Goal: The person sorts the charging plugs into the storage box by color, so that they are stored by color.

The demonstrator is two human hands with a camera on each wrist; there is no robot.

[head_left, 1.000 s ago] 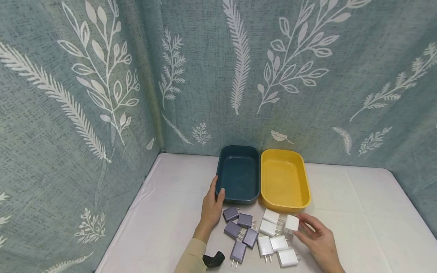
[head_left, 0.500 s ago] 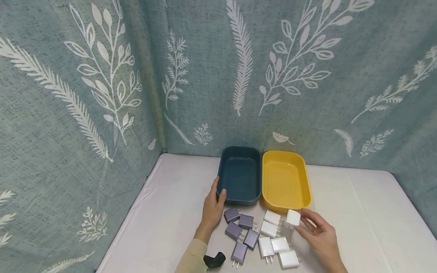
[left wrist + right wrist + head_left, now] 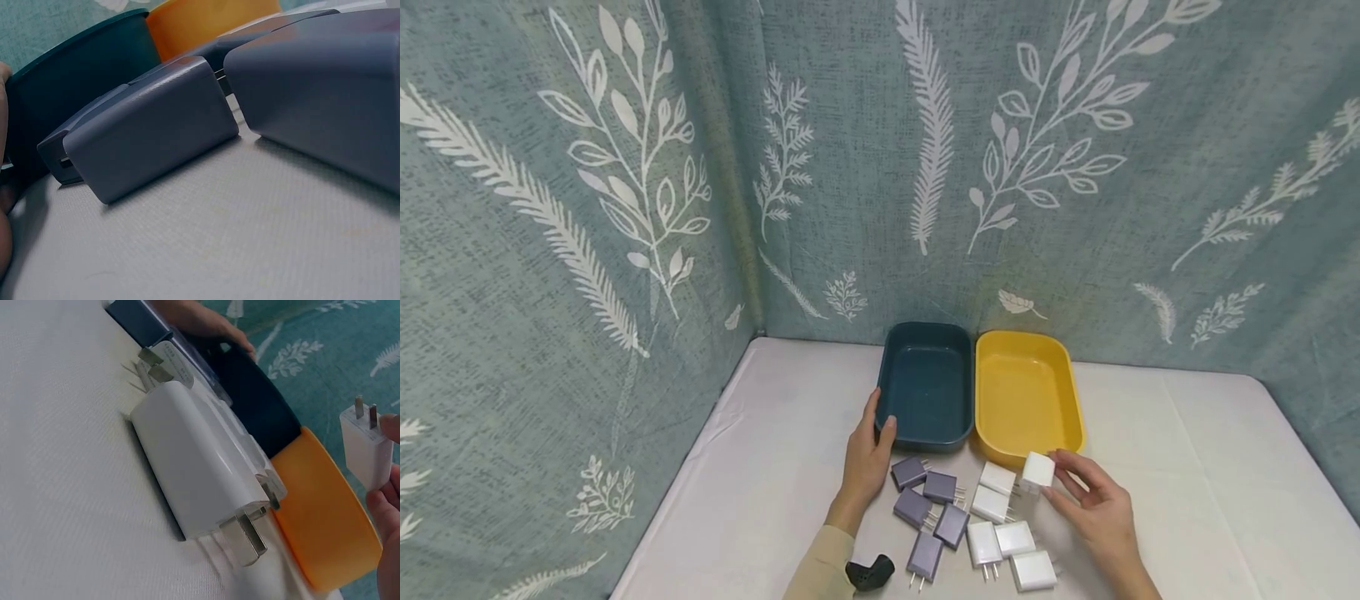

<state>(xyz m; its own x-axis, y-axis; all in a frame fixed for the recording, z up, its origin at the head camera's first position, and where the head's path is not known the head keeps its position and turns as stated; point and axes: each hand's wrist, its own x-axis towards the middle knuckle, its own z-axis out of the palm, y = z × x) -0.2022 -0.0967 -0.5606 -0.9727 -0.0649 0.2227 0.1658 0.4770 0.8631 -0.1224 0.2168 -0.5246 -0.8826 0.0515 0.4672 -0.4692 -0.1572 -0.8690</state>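
Observation:
My right hand [image 3: 1103,510] pinches a white phone charger plug [image 3: 1037,471] between thumb and fingers, just in front of the yellow tray [image 3: 1028,400]. In the right wrist view this held charger [image 3: 364,450] is lifted, its metal prongs pointing up. At the front left corner of the dark blue tray [image 3: 925,392], my left hand [image 3: 867,462] rests with fairly straight fingers along its side and the thumb near its front. Several purple-grey chargers [image 3: 913,506] lie right of that hand. Several white chargers [image 3: 990,503] lie between them and my right hand.
Both trays stand side by side against a patterned green-blue curtain [image 3: 850,167]. A small black object [image 3: 870,573] lies by the left sleeve [image 3: 823,567]. The white tablecloth [image 3: 1195,467] stretches to the right and left.
My right hand has raised the white charger off the group and moved it slightly forward, toward the yellow tray's front edge. The left hand stays at the blue tray.

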